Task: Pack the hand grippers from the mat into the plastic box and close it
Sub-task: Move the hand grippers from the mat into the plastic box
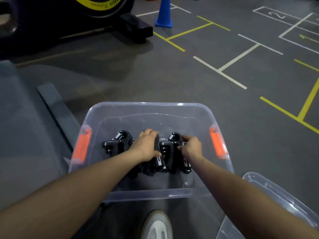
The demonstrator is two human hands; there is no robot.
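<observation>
A clear plastic box (148,106) with orange side latches (217,143) stands open on the floor in front of me. Several black hand grippers (116,145) with metal springs lie in a row inside it. My left hand (146,146) reaches into the box and grips a black gripper handle in the middle of the row. My right hand (191,147) pinches the gripper (170,152) at the right end of the row. The clear lid (276,195) lies on the floor at the lower right, beside the box.
A grey mat (25,135) stretches along the left. A blue cone (164,12) and a black exercise machine (72,19) with a yellow-rimmed wheel stand at the back. Yellow and white lines mark the grey floor. My shoe (158,226) shows below the box.
</observation>
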